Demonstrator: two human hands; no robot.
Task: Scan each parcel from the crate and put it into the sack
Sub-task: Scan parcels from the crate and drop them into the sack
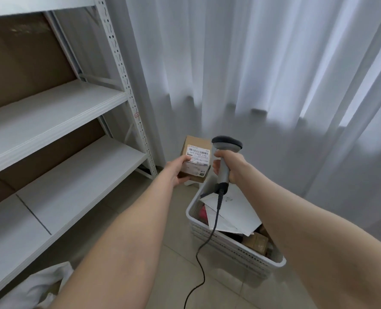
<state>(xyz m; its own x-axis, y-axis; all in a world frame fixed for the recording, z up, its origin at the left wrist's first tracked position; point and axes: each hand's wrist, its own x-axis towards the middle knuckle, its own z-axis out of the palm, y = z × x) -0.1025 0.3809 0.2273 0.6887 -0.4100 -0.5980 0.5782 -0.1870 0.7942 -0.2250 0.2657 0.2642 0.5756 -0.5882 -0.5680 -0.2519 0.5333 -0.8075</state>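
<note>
So, early days, I reckon: my left hand (pixel 178 173) gripped a small box (pixel 196 158), label up, and my right hand (pixel 230 168) was wrapped round the scanner (pixel 227 145) just beside it. The crate (pixel 229 249) below had plenty of parcels left to do, and the sack (pixel 40 284) sat at lower left.

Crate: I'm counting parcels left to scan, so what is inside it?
Inside the crate, white mailers lie on top, with a brown box and a pink item beside them. Whatever lies under the mailers or behind the right forearm is hidden.
</note>
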